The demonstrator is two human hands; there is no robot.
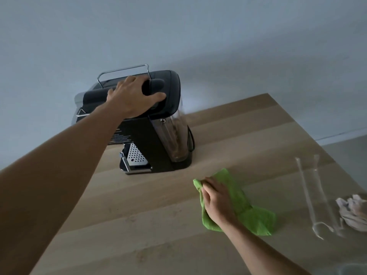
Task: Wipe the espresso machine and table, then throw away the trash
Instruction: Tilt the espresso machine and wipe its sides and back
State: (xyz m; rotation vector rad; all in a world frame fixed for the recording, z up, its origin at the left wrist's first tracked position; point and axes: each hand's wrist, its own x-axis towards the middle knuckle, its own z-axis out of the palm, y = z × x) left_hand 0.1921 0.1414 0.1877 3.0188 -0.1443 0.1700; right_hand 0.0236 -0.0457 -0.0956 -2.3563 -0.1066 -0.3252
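Observation:
A black and silver espresso machine (pixel 151 135) stands at the far left of the light wooden table (pixel 139 225), against the wall. My left hand (pixel 133 96) lies on its black top, fingers wrapped over the lid. A green cloth (pixel 252 217) is spread on the table in front of the machine. My right hand (pixel 216 201) presses down on it, fingers gripping its near-left edge. A crumpled whitish tissue (pixel 353 211) lies at the right edge of the table.
Two clear plastic pieces (pixel 315 195), long and thin, lie on the table left of the tissue. A power cord (pixel 191 141) runs behind the machine. The table's far edge meets a pale wall; grey floor (pixel 349 145) shows past the right edge.

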